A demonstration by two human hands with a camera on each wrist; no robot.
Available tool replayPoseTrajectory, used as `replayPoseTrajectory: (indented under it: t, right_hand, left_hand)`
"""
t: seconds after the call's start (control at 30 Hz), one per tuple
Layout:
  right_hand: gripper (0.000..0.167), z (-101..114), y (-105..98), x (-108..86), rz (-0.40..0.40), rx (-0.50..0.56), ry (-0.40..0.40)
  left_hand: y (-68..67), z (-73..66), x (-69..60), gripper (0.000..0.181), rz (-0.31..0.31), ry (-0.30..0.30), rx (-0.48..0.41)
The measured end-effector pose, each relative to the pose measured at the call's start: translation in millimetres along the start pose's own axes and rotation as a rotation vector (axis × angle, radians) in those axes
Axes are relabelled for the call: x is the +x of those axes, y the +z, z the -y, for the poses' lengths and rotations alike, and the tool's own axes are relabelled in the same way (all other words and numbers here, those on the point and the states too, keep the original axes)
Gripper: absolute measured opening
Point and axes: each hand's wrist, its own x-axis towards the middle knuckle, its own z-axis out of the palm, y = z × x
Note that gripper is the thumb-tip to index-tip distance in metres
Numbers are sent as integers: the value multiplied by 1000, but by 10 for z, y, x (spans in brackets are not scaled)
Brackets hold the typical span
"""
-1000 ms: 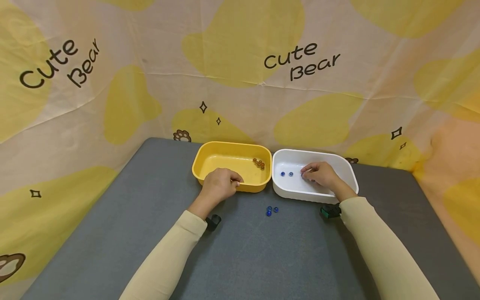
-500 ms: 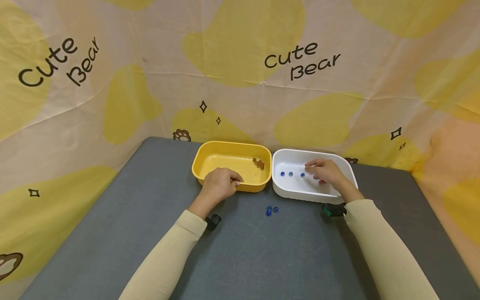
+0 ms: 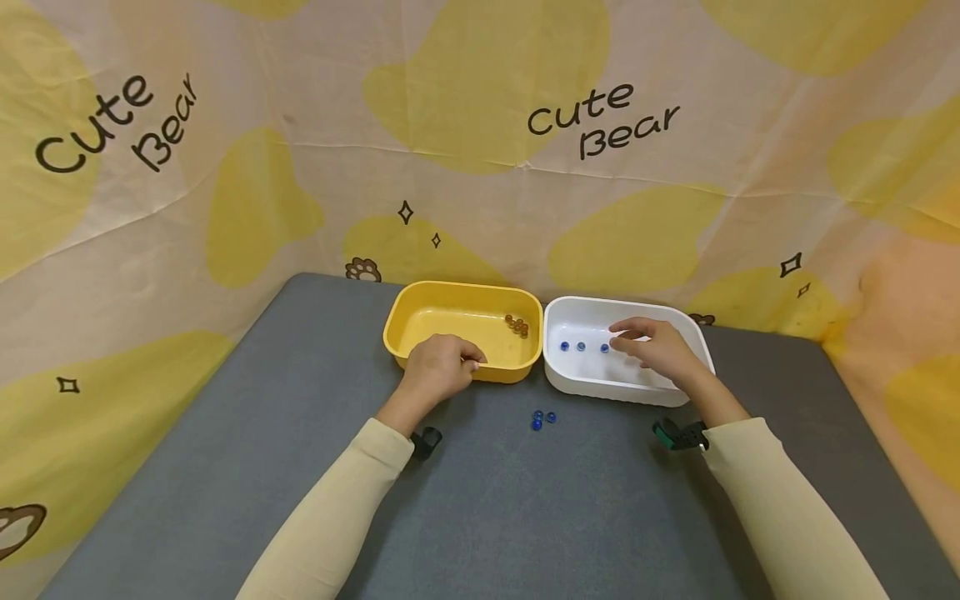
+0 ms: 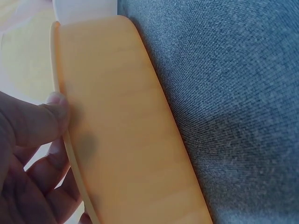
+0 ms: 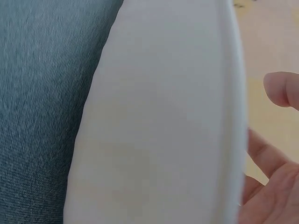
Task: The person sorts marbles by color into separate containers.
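Observation:
My left hand [image 3: 438, 367] grips the near rim of the yellow tub [image 3: 420, 287]. In the left wrist view its thumb [image 4: 44, 122] lies outside the rim and curled fingers are inside. A cluster of amber marbles [image 3: 517, 325] lies at the tub's right end. Over the white tub [image 3: 573, 387] is my right hand [image 3: 663, 350], fingers apart, with nothing seen between them. Just left of its fingertips a blue marble [image 3: 604, 348] lies on the tub floor, in a row with two more. The white tub's wall hides part of this hand in the right wrist view.
Several blue marbles [image 3: 537, 417] lie close together on the grey table [image 3: 510, 517], in front of where the tubs meet. Both tubs stand side by side near the back edge. A printed yellow-and-cream cloth [image 3: 480, 100] rises behind and beside the table.
My right hand has drawn back to the right from the third blue marble in the white tub, uncovering it, and its fingers have spread. The left hand stays on the yellow rim.

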Motion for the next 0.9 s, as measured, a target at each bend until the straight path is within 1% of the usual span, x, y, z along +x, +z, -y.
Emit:
replayPoseTrajectory:
  t: [0.2, 0.43, 0.7, 0.9]
  right_hand:
    - [40, 101, 21, -118, -29, -31, -78]
    - [33, 244, 70, -292, -60, -22, -175]
    - [27, 405, 187, -433, -90, -23, -227]
    - [24, 476, 320, -522, -71, 14, -281]
  left_hand:
    - [7, 8, 3, 14, 2, 0, 0]
    - [-3, 5, 2, 13, -3, 4, 0]
    - [9, 19, 20, 13, -6, 1, 3]
    - [15, 17, 18, 13, -4, -4, -3]
